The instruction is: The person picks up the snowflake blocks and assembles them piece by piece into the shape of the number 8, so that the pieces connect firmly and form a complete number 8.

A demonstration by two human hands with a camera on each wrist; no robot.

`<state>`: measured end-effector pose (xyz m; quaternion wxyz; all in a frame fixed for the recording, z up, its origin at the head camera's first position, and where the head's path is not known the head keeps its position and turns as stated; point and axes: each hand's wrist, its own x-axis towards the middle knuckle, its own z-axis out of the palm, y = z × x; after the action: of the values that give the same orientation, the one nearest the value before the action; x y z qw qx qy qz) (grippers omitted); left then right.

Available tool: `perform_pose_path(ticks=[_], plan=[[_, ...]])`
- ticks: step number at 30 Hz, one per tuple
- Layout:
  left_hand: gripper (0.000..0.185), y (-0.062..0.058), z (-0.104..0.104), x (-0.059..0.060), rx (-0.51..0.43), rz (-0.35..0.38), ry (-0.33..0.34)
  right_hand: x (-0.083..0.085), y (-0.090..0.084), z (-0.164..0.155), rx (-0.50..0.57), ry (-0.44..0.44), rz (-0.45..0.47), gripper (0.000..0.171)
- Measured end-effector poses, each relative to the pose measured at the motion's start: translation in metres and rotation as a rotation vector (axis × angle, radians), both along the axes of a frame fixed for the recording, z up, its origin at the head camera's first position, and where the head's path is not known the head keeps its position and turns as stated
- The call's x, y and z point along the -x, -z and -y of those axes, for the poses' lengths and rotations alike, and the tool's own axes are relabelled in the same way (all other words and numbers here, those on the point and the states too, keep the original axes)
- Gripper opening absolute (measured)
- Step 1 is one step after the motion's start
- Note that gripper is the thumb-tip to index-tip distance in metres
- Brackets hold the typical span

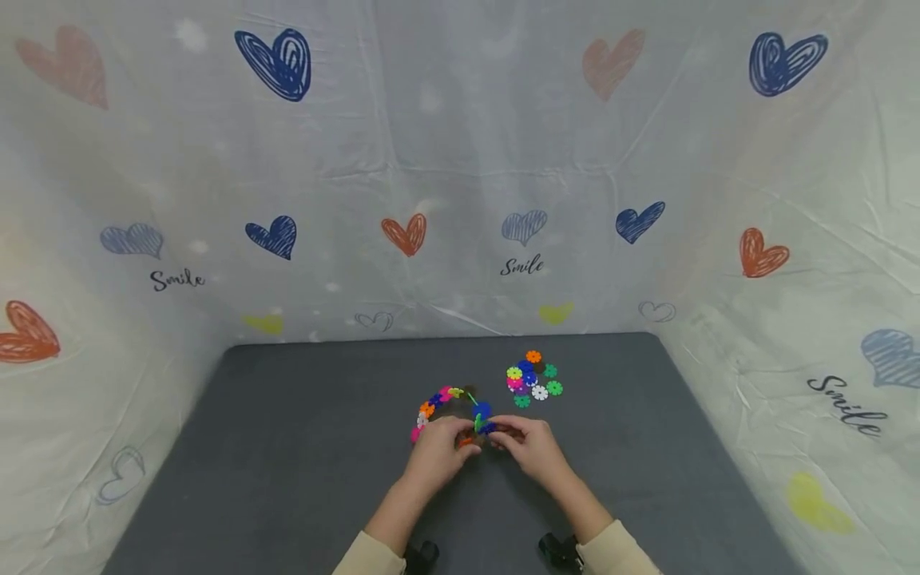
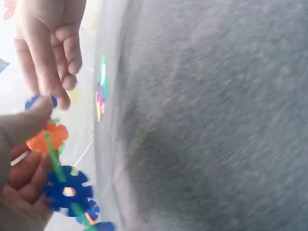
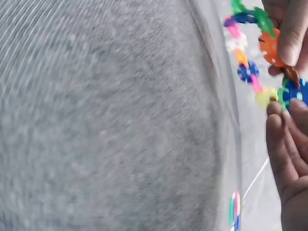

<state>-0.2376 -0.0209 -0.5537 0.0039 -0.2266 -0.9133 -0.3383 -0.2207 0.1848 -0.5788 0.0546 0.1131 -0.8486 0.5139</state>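
A curved chain of colourful snowflake discs [image 1: 440, 402] lies on the grey table [image 1: 302, 447], its right end lifted between both hands. My left hand [image 1: 463, 449] pinches the chain at an orange disc [image 2: 48, 137], thumb on top, with blue discs [image 2: 67, 190] below it in the palm. My right hand [image 1: 505, 431] meets it from the right. Its fingertips [image 2: 53, 94] pinch a blue disc [image 3: 294, 92] at the chain's end. In the right wrist view the chain [image 3: 245, 57] runs away from the two hands. A small pile of loose discs [image 1: 535, 377] lies just beyond my right hand.
White cloth printed with hearts and "Smile" [image 1: 460, 200] walls the table at the back and on both sides. The grey surface spreads wide to the left and right of the hands. The loose pile shows small in both wrist views [image 2: 101, 89] [image 3: 234, 217].
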Motion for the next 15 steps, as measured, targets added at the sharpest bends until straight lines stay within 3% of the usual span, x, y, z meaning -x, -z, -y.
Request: perform_pose_path(ticks=[6,10,15], plan=[[0.065,0.007,-0.003,-0.001,-0.101,0.043,-0.108,0.008,0.002,-0.022,-0.136,0.181,0.061,0.019],[0.062,0.007,-0.001,0.0,-0.153,0.061,-0.092,0.025,0.002,-0.036,-0.206,0.274,0.096,0.018],[0.052,0.005,-0.001,0.0,-0.299,0.219,-0.097,0.045,0.006,-0.04,-0.329,0.331,0.153,0.025]])
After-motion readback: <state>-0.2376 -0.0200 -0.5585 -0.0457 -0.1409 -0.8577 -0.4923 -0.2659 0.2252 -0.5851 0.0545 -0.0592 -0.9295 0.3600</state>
